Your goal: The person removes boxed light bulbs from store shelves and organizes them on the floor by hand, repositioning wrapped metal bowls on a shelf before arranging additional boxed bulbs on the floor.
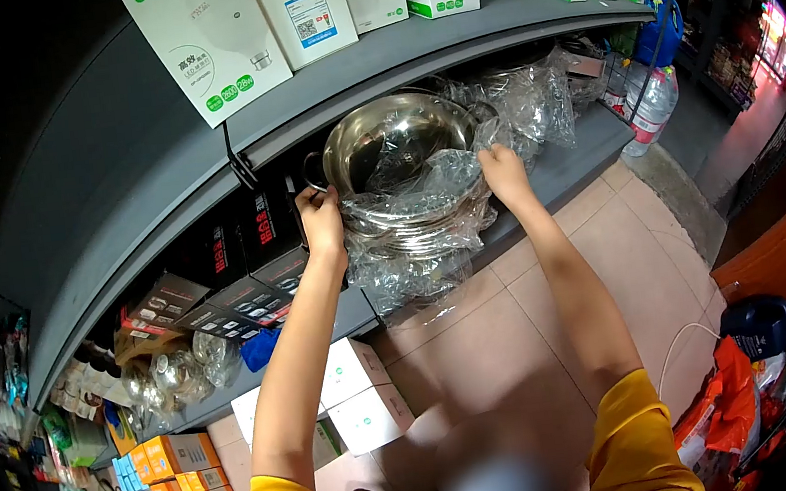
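A stack of shiny metal pots in clear plastic wrap [419, 218] sits at the edge of the lower shelf. The top pot [390, 134] is tilted with its hollow inside facing me. At its left side, by the loop handle, my left hand [322, 223] is closed on the rim. My right hand [505, 176] pinches the crumpled wrap at the right edge of the stack; whether it also grips metal is hidden. Loose plastic hangs below the rims. More wrapped metalware [527, 99] lies behind and to the right.
White bulb boxes [206, 49] line the upper grey shelf [317, 89]. Black boxes [247, 243] stand left of the pots. White cartons [371, 421] and orange boxes [179, 454] are on the tiled floor. A water bottle [654, 109] stands right; a red bag [722, 407] lies lower right.
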### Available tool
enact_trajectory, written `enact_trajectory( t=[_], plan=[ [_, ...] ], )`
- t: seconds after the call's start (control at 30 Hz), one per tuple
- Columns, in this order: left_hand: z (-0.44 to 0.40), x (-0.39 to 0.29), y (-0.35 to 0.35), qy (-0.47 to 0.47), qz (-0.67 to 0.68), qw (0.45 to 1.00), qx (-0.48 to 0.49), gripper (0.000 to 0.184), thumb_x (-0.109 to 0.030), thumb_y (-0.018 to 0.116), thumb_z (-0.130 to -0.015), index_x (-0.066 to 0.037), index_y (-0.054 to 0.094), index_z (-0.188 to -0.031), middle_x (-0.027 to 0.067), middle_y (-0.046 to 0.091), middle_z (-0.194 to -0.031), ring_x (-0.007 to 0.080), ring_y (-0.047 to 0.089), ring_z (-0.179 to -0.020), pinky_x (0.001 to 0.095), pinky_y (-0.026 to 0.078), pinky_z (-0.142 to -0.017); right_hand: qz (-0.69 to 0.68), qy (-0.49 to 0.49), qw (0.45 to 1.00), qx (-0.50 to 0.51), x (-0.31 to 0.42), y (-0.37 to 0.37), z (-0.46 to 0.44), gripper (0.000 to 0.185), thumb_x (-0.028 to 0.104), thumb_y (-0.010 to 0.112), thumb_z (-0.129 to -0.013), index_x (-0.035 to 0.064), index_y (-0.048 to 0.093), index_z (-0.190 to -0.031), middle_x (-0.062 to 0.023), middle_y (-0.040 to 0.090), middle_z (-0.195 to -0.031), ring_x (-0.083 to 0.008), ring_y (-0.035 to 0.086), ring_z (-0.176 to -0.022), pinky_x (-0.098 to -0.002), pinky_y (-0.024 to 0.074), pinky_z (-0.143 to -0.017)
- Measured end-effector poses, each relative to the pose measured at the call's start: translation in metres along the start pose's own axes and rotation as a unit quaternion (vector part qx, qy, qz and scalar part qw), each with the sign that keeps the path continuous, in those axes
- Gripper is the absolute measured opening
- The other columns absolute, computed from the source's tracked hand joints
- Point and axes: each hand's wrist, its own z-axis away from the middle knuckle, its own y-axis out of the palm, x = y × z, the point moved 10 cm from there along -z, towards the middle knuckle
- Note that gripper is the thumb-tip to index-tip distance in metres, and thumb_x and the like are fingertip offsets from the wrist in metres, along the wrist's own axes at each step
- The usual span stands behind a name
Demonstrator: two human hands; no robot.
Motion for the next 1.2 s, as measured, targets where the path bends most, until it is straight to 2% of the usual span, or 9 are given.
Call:
enact_trajectory(
  t=[0.07,0.17,0.47,0.8,0.9,0.97,1.0,1.03,1.2],
  plan=[
    [0.000,-0.002,-0.002,0.024,0.010,1.000,-0.017,0.027,-0.011,0.053,-0.079,-0.001,0.039,-0.100,0.0014,0.047,-0.073,0.0094,0.042,-0.068,0.0219,0.034,-0.065,-0.035,0.008,0.999,0.023,-0.005,0.005,-0.002,0.032,0.025,0.044,-0.076,-0.0056,0.052,-0.074,-0.0252,0.055,-0.076,-0.0411,0.051,-0.078,-0.0433,0.0392,-0.070],
    [0.002,-0.002,0.000,0.012,0.011,1.000,0.003,0.028,-0.010,0.054,-0.078,-0.004,0.038,-0.100,0.0034,0.048,-0.086,0.0111,0.044,-0.078,0.0225,0.034,-0.075,-0.025,0.018,0.999,0.035,-0.005,0.005,-0.001,0.032,0.026,0.044,-0.076,-0.0055,0.052,-0.076,-0.0256,0.054,-0.079,-0.0414,0.051,-0.079,-0.0436,0.0388,-0.072],
    [0.000,-0.004,-0.002,0.016,-0.027,0.999,0.018,0.027,-0.011,0.056,-0.078,-0.004,0.039,-0.097,0.0020,0.049,-0.081,0.0089,0.042,-0.072,0.0200,0.032,-0.068,0.013,0.018,1.000,0.019,0.000,0.002,0.001,0.033,0.026,0.041,-0.075,-0.0057,0.052,-0.079,-0.0264,0.054,-0.083,-0.0423,0.049,-0.084,-0.0436,0.0378,-0.075],
    [0.001,-0.008,-0.003,0.003,-0.058,0.998,0.026,0.030,-0.012,0.055,-0.078,-0.002,0.037,-0.100,0.0036,0.051,-0.082,0.0105,0.045,-0.075,0.0214,0.034,-0.072,-0.022,-0.005,1.000,0.012,-0.004,0.003,-0.002,0.036,0.029,0.044,-0.076,-0.0063,0.051,-0.074,-0.0255,0.054,-0.076,-0.0410,0.051,-0.077,-0.0419,0.0394,-0.068],
    [-0.002,-0.012,-0.006,0.015,-0.073,0.997,0.034,0.040,-0.017,0.052,-0.080,0.001,0.033,-0.110,0.0091,0.053,-0.094,0.0143,0.048,-0.086,0.0239,0.034,-0.078,-0.056,0.044,0.996,0.049,-0.015,0.004,0.000,0.043,0.037,0.048,-0.077,-0.0047,0.051,-0.070,-0.0214,0.056,-0.066,-0.0373,0.054,-0.068,-0.0391,0.0410,-0.064],
    [-0.012,-0.010,-0.016,0.038,-0.015,0.998,0.042,0.041,-0.018,0.052,-0.079,0.000,0.034,-0.111,0.0093,0.052,-0.096,0.0149,0.048,-0.087,0.0247,0.035,-0.077,-0.088,0.061,0.994,0.002,-0.014,-0.017,0.007,0.048,0.045,0.050,-0.077,-0.0025,0.051,-0.067,-0.0167,0.056,-0.060,-0.0327,0.056,-0.063,-0.0370,0.0416,-0.060],
    [-0.003,-0.020,-0.021,0.030,-0.039,0.998,0.029,0.041,-0.018,0.051,-0.080,-0.001,0.035,-0.113,0.0094,0.051,-0.097,0.0152,0.049,-0.088,0.0247,0.036,-0.077,-0.079,0.047,0.996,-0.022,-0.013,-0.027,0.010,0.044,0.043,0.051,-0.078,-0.0012,0.050,-0.072,-0.0114,0.056,-0.059,-0.0235,0.056,-0.058,-0.0333,0.0419,-0.057],
    [-0.002,-0.024,-0.026,0.030,-0.052,0.998,0.028,0.037,-0.014,0.050,-0.080,0.000,0.033,-0.111,0.0117,0.052,-0.101,0.0158,0.048,-0.091,0.0240,0.034,-0.082,-0.078,0.046,0.996,-0.020,-0.008,-0.033,0.016,0.044,0.043,0.051,-0.078,-0.0012,0.050,-0.072,-0.0114,0.056,-0.059,-0.0235,0.056,-0.058,-0.0333,0.0419,-0.057],
    [0.031,-0.046,-0.040,0.092,-0.080,0.991,0.050,0.038,-0.012,0.051,-0.080,0.000,0.035,-0.111,0.0147,0.048,-0.108,0.0193,0.046,-0.100,0.0269,0.034,-0.086,-0.182,-0.012,0.980,-0.076,0.016,-0.071,0.050,0.022,0.023,0.050,-0.083,0.0012,0.046,-0.081,-0.0008,0.049,-0.055,-0.0049,0.043,-0.050,-0.0209,0.0349,-0.046]
  ],
)
